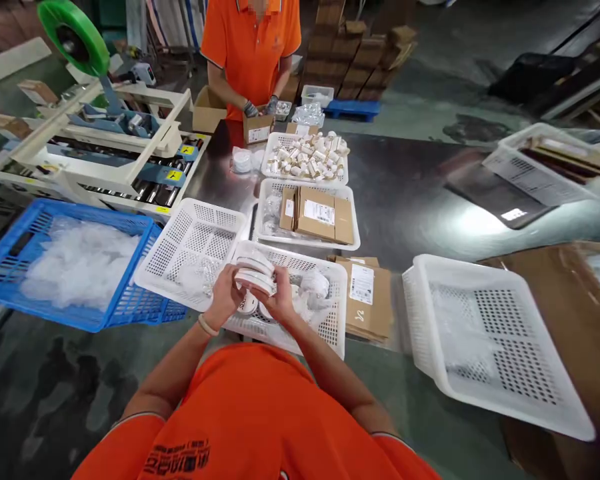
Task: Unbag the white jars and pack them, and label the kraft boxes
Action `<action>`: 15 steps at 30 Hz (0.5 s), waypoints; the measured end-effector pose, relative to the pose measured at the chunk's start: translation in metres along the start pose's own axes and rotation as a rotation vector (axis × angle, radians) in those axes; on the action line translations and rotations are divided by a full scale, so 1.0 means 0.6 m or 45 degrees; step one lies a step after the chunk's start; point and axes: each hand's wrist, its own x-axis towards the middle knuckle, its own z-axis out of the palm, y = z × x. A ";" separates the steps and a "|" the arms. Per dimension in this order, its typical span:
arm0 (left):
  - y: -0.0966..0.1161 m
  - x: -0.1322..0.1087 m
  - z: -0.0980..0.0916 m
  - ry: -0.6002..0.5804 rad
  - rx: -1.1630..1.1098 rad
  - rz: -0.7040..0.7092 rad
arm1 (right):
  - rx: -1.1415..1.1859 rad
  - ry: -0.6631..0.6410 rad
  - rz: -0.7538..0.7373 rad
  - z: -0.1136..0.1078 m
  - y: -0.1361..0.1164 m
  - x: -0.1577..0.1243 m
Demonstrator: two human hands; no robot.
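Fingers curled, my left hand grips the left side of a small stack of flat, round white discs with brownish edges. My right hand holds the right side of the same stack. Both hands are above a white perforated basket in front of me. In that basket lie a white disc with black print, partly hidden by my hands, and a wrapped white bundle. Whether the discs are lids or whole containers, I cannot tell.
An adjoining white basket holds clear plastic. White filler fills a blue crate at left. Flat cartons lie right; another basket holds cartons. Beyond are small white bottles and a co-worker with a box.
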 end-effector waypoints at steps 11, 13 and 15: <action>0.076 -0.023 0.050 -0.268 -0.001 -0.023 | -0.766 -0.404 0.029 -0.021 0.006 0.021; 0.083 -0.008 0.042 -0.319 -0.013 0.041 | -0.580 -0.279 0.029 -0.065 0.034 0.035; 0.091 0.015 0.031 -0.386 -0.045 0.113 | -0.601 -0.179 0.131 -0.102 0.066 0.043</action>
